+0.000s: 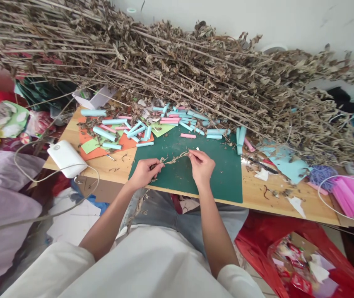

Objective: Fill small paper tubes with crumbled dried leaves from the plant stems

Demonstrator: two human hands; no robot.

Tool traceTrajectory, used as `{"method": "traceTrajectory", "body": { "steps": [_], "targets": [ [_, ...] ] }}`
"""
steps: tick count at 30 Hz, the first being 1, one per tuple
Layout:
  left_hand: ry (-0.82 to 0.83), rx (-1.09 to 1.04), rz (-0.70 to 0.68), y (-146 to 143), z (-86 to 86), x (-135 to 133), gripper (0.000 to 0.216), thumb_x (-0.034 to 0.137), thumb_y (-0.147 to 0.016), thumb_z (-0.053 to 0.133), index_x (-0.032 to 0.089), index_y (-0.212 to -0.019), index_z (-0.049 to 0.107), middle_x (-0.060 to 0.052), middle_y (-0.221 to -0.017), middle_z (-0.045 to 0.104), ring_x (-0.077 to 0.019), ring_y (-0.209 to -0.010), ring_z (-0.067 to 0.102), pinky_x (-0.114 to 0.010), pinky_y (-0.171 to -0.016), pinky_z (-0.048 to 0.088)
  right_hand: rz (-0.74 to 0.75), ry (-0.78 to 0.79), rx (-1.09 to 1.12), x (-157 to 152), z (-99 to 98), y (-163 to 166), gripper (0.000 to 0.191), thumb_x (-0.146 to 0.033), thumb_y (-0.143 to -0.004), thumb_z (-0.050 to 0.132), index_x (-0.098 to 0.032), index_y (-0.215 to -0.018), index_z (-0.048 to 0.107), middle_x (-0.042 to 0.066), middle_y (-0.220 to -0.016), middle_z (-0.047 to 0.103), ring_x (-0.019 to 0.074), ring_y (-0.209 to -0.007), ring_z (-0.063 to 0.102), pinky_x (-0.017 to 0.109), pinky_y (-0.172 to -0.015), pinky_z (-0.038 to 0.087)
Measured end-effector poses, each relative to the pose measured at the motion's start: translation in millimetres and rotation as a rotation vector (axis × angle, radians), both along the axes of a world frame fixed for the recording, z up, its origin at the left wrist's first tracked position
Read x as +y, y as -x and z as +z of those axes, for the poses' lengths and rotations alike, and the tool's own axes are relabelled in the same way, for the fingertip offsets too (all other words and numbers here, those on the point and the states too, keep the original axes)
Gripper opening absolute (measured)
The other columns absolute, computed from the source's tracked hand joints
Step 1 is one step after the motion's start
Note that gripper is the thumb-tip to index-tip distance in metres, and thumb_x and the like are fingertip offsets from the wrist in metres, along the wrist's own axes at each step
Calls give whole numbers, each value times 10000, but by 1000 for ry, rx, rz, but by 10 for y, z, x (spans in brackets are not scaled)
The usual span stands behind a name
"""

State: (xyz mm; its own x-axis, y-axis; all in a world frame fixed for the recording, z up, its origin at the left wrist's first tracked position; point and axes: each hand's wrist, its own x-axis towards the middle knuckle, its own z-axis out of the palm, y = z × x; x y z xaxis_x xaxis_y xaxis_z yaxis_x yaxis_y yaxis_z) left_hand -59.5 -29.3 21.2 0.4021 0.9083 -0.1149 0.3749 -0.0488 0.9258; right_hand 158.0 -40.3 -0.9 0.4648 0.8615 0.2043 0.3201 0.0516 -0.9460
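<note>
Above a dark green cutting mat, a dried plant sprig stretches between my two hands. My left hand pinches it at its left part, and more of the dry stem hangs down below that hand over the lap. Thumb and fingertips of my right hand are closed on the sprig's right tip. Blue paper rolls and pink paper rolls lie beyond the mat, among crumbs of dry leaf.
A large heap of dried stalks spans the back. At left, a white power bank with a cable sits on the wooden table. A pen, blue paper and purple yarn lie at right. A red bag of scraps stands below.
</note>
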Motion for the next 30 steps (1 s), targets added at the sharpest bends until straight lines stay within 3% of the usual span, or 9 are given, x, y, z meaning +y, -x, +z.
{"method": "traceTrajectory", "body": {
  "steps": [4, 9, 13, 20, 30],
  "targets": [
    [-7, -2, -21, 13, -22, 1, 340, 431, -910, 558, 143, -752, 647, 30, -532, 538, -67, -473, 461, -174, -489, 360, -62, -15, -161, -10, -67, -15, 224, -296, -862, 578, -183, -970, 737, 91, -913, 754, 191, -779, 716, 348, -758, 608],
    [41, -59, 37, 30, -77, -2, 341, 447, -893, 579, 142, -754, 647, 33, -512, 522, -66, -459, 431, -178, -475, 346, -151, -79, -425, -7, -108, -72, 217, -265, -903, 522, -202, -909, 730, 96, -906, 749, 205, -846, 708, 367, -819, 582],
    [70, -80, 38, 35, -90, 3, 350, 472, -885, 579, 145, -795, 665, 22, -555, 543, -70, -477, 465, -176, -475, 363, -54, -108, -452, -20, -83, -103, 248, -198, -890, 500, -217, -886, 748, 95, -1021, 740, 206, -955, 692, 378, -888, 562],
    [36, -57, -5, 35, -112, 11, 370, 486, -894, 562, 148, -777, 656, 9, -572, 555, -77, -481, 478, -179, -481, 380, 92, -70, -496, -51, -34, -90, 289, -256, -923, 502, -244, -1122, 711, 77, -1092, 731, 217, -1014, 639, 402, -915, 527],
    [63, -62, 6, 31, -88, 25, 370, 491, -896, 563, 148, -800, 663, 1, -613, 572, -76, -488, 490, -183, -481, 384, 101, -91, -398, -79, -4, -103, 198, -299, -927, 542, -245, -971, 727, 48, -934, 758, 199, -891, 646, 366, -829, 538]
  ]
}}
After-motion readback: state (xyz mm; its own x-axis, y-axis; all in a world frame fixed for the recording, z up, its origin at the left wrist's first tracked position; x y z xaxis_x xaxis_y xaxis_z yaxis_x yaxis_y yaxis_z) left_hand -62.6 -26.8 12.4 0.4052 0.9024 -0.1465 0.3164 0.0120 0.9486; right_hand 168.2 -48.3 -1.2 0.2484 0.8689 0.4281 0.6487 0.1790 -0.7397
